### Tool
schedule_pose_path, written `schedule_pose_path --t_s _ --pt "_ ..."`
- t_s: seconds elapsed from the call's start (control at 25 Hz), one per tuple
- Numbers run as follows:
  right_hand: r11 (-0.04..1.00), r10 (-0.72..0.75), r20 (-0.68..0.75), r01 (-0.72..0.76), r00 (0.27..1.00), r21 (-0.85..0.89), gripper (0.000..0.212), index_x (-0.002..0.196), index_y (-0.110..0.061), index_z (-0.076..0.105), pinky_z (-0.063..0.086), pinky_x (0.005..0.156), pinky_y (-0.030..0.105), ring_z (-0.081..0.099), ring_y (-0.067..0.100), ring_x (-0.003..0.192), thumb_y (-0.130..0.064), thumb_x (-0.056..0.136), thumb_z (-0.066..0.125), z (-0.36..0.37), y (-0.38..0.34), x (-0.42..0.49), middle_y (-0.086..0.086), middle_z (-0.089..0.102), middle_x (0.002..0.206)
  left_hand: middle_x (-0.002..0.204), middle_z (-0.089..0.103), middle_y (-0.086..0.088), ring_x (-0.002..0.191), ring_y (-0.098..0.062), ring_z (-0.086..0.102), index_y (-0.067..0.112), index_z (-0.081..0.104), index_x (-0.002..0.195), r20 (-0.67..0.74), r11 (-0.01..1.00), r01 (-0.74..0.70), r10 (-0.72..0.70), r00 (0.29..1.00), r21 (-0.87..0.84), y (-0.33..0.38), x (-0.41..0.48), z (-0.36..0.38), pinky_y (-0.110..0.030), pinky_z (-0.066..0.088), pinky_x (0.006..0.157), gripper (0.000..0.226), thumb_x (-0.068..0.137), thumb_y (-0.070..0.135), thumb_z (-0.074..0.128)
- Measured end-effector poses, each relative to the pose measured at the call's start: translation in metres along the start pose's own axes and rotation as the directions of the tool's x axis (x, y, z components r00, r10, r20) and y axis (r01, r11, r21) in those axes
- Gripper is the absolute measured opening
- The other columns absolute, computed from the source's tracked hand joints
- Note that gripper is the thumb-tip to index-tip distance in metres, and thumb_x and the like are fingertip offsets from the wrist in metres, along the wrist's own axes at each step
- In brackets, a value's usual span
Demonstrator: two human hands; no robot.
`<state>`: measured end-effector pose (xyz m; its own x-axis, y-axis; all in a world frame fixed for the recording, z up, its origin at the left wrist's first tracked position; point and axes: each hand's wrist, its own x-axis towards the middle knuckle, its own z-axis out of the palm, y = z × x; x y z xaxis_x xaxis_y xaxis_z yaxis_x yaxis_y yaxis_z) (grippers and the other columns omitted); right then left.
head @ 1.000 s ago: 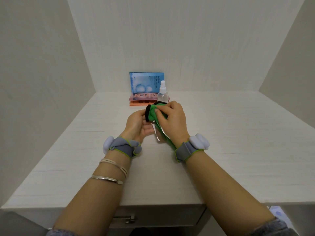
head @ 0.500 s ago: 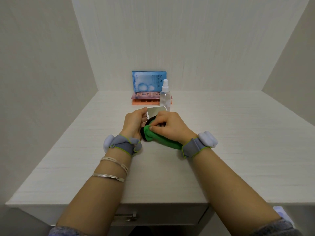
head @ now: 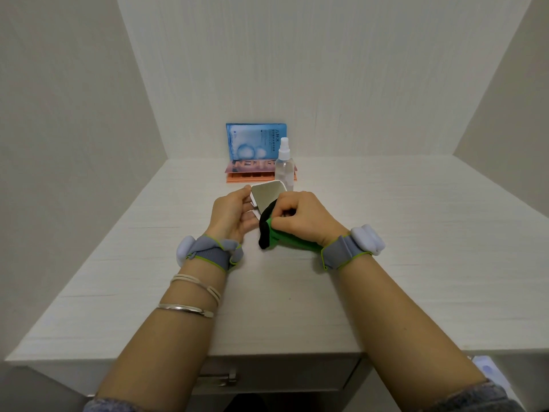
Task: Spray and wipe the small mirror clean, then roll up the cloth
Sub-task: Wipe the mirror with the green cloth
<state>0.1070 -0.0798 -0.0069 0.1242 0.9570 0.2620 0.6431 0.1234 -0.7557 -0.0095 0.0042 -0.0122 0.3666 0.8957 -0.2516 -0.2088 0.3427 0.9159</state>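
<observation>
My left hand (head: 230, 215) holds the small white-framed mirror (head: 267, 194) by its left edge, tilted up above the desk. Its upper glass shows bare. My right hand (head: 300, 217) is closed on the green cloth with a black edge (head: 269, 233), pressed against the mirror's lower right part. The cloth hangs down under my right palm toward the wrist. The clear spray bottle (head: 284, 165) with a white nozzle stands upright just behind the mirror.
A blue packet (head: 252, 141) leans on the back wall behind a flat pink and orange box (head: 252, 172). The white desk (head: 416, 233) sits in a walled alcove. A drawer handle (head: 218, 379) shows under the front edge.
My right hand has dragged the cloth down from the mirror's top to its lower edge, uncovering the upper glass. My left hand keeps its hold.
</observation>
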Motion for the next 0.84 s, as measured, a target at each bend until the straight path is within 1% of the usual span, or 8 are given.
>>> schedule_pose_path --t_s 0.12,0.24,0.32,0.4,0.48,0.6,0.72,0.84 --pt "0.996 0.053 -0.048 -0.057 0.997 -0.074 0.011 0.058 -0.007 0.063 0.04 0.062 0.024 0.047 0.011 0.06 -0.01 0.069 0.064 -0.006 0.006 0.001 -0.006 0.051 0.063 0.045 0.066 0.004 0.038 -0.011 0.062 0.013 0.061 0.073 0.003 1.0 -0.014 0.014 1.0 -0.001 0.003 -0.001 -0.003 -0.021 0.051 0.037 0.025 0.093 0.022 0.048" --pt "0.979 0.088 -0.265 -0.132 0.96 -0.153 0.018 0.06 -0.004 0.059 0.041 0.065 0.032 0.051 0.024 0.068 -0.017 0.073 0.06 -0.01 0.013 0.005 0.007 0.056 0.067 0.048 0.068 0.004 0.041 -0.011 0.063 0.013 0.063 0.076 0.02 1.0 -0.008 0.007 1.0 0.007 0.003 0.0 -0.003 -0.022 0.054 0.04 0.025 0.093 0.023 0.048" --pt "0.946 0.177 -0.468 -0.28 0.866 -0.161 0.022 0.065 -0.005 0.058 0.037 0.064 0.032 0.05 0.029 0.071 -0.022 0.077 0.055 -0.014 0.018 0.008 0.012 0.059 0.071 0.048 0.068 0.003 0.04 -0.011 0.063 0.013 0.063 0.075 0.034 1.0 -0.005 0.005 0.999 0.002 0.003 0.0 -0.002 -0.022 0.053 0.04 0.025 0.093 0.023 0.048" --pt "0.925 0.337 -0.623 -0.372 0.706 0.078 0.018 0.066 -0.011 0.057 0.031 0.063 0.027 0.048 0.026 0.07 -0.022 0.08 0.051 -0.021 0.021 0.01 0.006 0.057 0.067 0.047 0.068 0.004 0.039 -0.01 0.062 0.013 0.063 0.075 0.043 1.0 -0.013 0.013 0.999 0.012 0.003 0.0 -0.001 -0.02 0.05 0.037 0.024 0.092 0.023 0.049" --pt "0.916 0.401 -0.688 -0.239 0.605 0.324 0.015 0.065 -0.016 0.057 0.031 0.059 0.023 0.049 0.017 0.062 -0.018 0.079 0.052 -0.027 0.019 0.012 -0.005 0.055 0.059 0.045 0.066 0.005 0.037 -0.009 0.06 0.013 0.062 0.074 0.049 0.998 -0.017 0.014 0.999 0.058 0.002 0.001 0.0 -0.018 0.048 0.036 0.023 0.091 0.023 0.051" --pt "0.943 0.277 -0.652 -0.067 0.706 0.327 0.012 0.075 -0.02 0.068 0.041 0.062 0.016 0.054 0.005 0.064 -0.015 0.08 0.057 -0.017 0.007 0.012 -0.01 0.061 0.069 0.044 0.065 0.004 0.035 -0.009 0.058 0.012 0.061 0.072 0.074 0.993 -0.005 -0.003 0.997 0.114 -0.001 -0.001 0.003 -0.017 0.048 0.037 0.023 0.09 0.024 0.053" --pt "0.989 0.097 -0.429 -0.04 0.898 0.14 0.016 0.092 -0.018 0.073 0.042 0.079 0.015 0.056 0.008 0.082 -0.017 0.082 0.061 0.003 0.002 0.012 -0.006 0.061 0.083 0.043 0.064 0.002 0.034 -0.01 0.057 0.012 0.06 0.068 0.088 0.991 0.0 -0.011 0.996 0.132 -0.004 -0.002 0.005 -0.018 0.049 0.037 0.024 0.088 0.024 0.055" --pt "0.996 0.025 -0.239 -0.005 0.971 0.084 0.017 0.092 -0.02 0.074 0.042 0.081 0.013 0.058 0.008 0.084 -0.015 0.079 0.064 0.003 0.003 0.01 -0.01 0.06 0.08 0.041 0.062 0.002 0.034 -0.01 0.057 0.011 0.061 0.069 0.036 0.994 -0.011 0.007 0.999 0.106 -0.004 -0.002 0.003 -0.02 0.05 0.037 0.021 0.087 0.022 0.056"
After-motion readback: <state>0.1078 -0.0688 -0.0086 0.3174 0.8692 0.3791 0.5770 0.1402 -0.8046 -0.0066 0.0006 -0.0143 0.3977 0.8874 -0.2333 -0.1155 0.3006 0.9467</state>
